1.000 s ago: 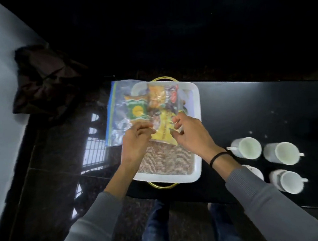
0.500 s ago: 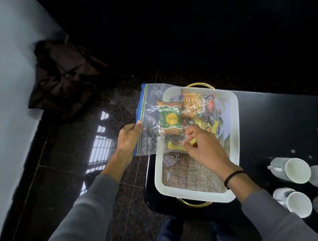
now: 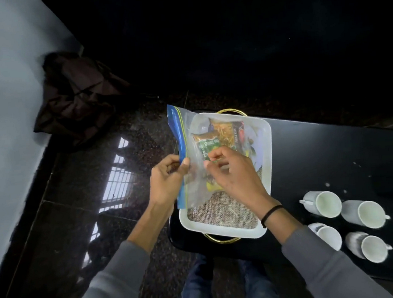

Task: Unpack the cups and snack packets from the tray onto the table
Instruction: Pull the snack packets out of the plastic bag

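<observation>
A clear zip bag with a blue seal strip holds several snack packets in green, orange and yellow. It lies over the left part of the white tray, which has a burlap liner and gold handles. My left hand pinches the blue seal edge of the bag. My right hand grips the bag's clear side over the packets. Several white cups lie on their sides on the black table to the right of the tray.
A dark bag sits on the polished floor against the pale wall at the left. The tray stands at the table's left end, close to its edge. My knees in jeans show below the table.
My left hand has moved right along the blue seal strip, closer to my right hand. My right hand has risen onto the bag over the green packet. The view has shifted.
</observation>
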Tool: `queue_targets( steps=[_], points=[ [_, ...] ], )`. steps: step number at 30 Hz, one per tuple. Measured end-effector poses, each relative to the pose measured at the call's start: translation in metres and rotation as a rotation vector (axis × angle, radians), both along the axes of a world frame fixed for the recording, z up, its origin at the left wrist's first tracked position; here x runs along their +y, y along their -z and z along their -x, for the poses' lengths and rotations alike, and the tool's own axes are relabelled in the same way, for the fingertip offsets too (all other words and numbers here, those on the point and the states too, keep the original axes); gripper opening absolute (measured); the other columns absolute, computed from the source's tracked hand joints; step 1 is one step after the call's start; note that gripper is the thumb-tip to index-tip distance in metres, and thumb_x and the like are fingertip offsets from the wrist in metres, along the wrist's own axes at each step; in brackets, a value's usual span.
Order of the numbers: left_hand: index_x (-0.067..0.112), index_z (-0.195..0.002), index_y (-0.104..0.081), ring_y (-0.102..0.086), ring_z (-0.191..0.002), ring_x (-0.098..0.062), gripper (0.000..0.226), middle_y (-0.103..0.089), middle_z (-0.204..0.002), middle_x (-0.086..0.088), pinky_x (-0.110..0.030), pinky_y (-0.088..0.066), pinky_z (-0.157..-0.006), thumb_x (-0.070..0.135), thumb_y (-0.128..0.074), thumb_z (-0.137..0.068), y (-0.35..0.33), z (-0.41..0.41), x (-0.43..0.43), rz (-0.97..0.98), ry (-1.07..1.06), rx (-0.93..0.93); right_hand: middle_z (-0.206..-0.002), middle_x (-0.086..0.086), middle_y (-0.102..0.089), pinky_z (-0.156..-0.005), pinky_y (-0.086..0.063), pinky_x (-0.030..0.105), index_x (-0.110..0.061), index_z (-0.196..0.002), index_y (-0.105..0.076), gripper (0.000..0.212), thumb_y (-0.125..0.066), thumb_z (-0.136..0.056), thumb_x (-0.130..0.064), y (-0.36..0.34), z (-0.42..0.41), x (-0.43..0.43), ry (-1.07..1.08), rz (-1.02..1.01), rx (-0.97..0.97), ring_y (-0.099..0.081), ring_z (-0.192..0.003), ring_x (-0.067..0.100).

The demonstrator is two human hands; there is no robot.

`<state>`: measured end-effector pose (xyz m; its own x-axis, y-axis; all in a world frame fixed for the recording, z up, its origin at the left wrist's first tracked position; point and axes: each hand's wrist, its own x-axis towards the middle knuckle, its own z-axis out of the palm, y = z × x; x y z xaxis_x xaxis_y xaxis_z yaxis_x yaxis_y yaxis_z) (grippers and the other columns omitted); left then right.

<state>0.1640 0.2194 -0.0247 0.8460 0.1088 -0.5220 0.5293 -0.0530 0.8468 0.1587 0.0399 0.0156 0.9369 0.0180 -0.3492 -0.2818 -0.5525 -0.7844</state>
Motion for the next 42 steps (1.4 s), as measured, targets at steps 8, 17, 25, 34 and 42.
queue_targets(
  steps=[8, 17, 25, 34, 42],
  points=[
    [0.007, -0.087, -0.069, -0.075, -0.078, -0.022, 0.015, -0.075, -0.092, -0.015, -0.036, -0.062, -0.065, 0.015, -0.058, -0.093, -0.068, 0.019, -0.046, 0.477, -0.065, 0.117, -0.108, 0.000, -0.071, -0.075, -0.046, 0.000, -0.013, -0.117, -0.074, 0.033, -0.071, -0.095, -0.037, -0.052, 0.005, -0.009, 0.045, -0.026, -0.096, -0.067, -0.093, 0.007],
    [-0.005, -0.108, -0.070, -0.077, -0.078, -0.020, 0.032, -0.076, -0.086, -0.011, -0.035, -0.061, -0.062, 0.024, -0.060, -0.097, -0.080, 0.016, -0.071, 0.381, 0.011, 0.127, -0.107, 0.000, -0.066, -0.073, -0.047, 0.002, -0.011, -0.119, -0.074, 0.032, -0.075, -0.092, -0.030, -0.074, 0.015, -0.034, 0.029, 0.038, -0.053, -0.068, -0.093, 0.010],
    [0.017, -0.103, -0.077, -0.078, -0.088, -0.023, 0.026, -0.080, -0.099, -0.012, -0.035, -0.063, -0.065, 0.032, -0.056, -0.104, -0.082, 0.023, -0.078, 0.393, 0.109, 0.084, -0.099, -0.004, -0.076, -0.068, -0.043, -0.005, -0.015, -0.111, -0.080, 0.024, -0.074, -0.093, -0.030, -0.080, 0.023, -0.051, 0.108, 0.025, 0.017, -0.066, -0.079, -0.007],
    [0.005, -0.094, -0.065, -0.076, -0.063, -0.011, 0.008, -0.076, -0.072, -0.005, -0.026, -0.060, -0.052, 0.004, -0.058, -0.098, -0.097, 0.013, -0.085, 0.090, 0.142, 0.066, -0.084, 0.007, -0.076, -0.073, -0.056, 0.031, -0.008, -0.089, -0.075, 0.020, -0.061, -0.098, -0.019, -0.086, 0.028, -0.055, 0.145, 0.255, -0.072, -0.065, -0.071, 0.018],
    [0.006, -0.105, -0.061, -0.076, -0.059, -0.023, 0.014, -0.076, -0.077, -0.015, -0.041, -0.065, -0.060, 0.012, -0.062, -0.093, -0.103, 0.006, -0.056, -0.328, 0.231, 0.069, -0.087, 0.012, -0.067, -0.067, -0.050, 0.036, -0.004, -0.096, -0.071, 0.018, -0.055, -0.100, -0.011, -0.097, 0.034, -0.078, 0.229, 0.431, -0.153, -0.061, -0.075, 0.027]
  ],
)
